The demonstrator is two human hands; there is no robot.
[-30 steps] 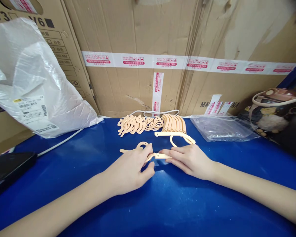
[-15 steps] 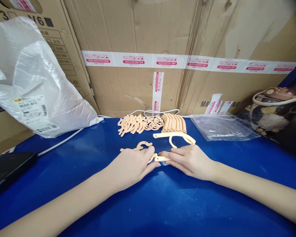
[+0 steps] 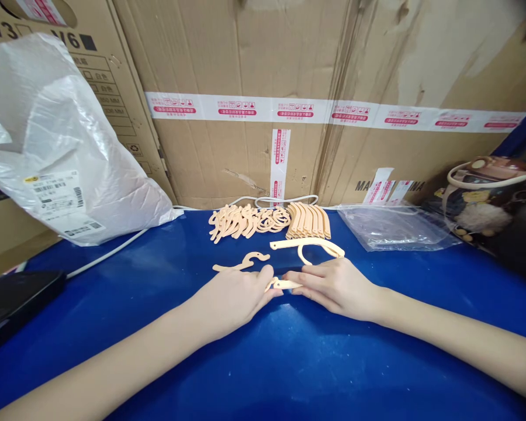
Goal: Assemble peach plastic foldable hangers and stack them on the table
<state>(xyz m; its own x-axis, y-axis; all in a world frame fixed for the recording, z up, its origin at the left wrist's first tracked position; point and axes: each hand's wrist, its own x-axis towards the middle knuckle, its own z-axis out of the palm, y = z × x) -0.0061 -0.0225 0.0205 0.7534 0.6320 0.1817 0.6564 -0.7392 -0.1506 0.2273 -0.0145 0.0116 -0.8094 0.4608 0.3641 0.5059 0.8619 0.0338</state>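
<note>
My left hand [image 3: 241, 295] is closed in a pinch on a small curved beige piece [image 3: 270, 285], mostly hidden by the fingers. My right hand [image 3: 337, 286] grips a beige plastic hanger arm [image 3: 284, 285] whose holed end points left and meets the small piece. Just beyond my right hand lie another hanger arm [image 3: 300, 242] with a hole at its left end and a curved beige part [image 3: 303, 255] below it. A hook-shaped beige piece [image 3: 248, 261] rests on the table behind my left hand.
Farther back on the blue table [image 3: 263, 374] are a pile of hooks [image 3: 233, 222], several rings [image 3: 274, 219] and a stack of hanger arms [image 3: 309, 220]. A clear plastic bag [image 3: 398, 228], a white parcel bag [image 3: 70, 152], a black device [image 3: 17, 310] and cardboard boxes [image 3: 228, 158] surround them.
My left hand has shifted very slightly down and left, showing more of the hook-shaped piece behind it. Both hands keep their hold.
</note>
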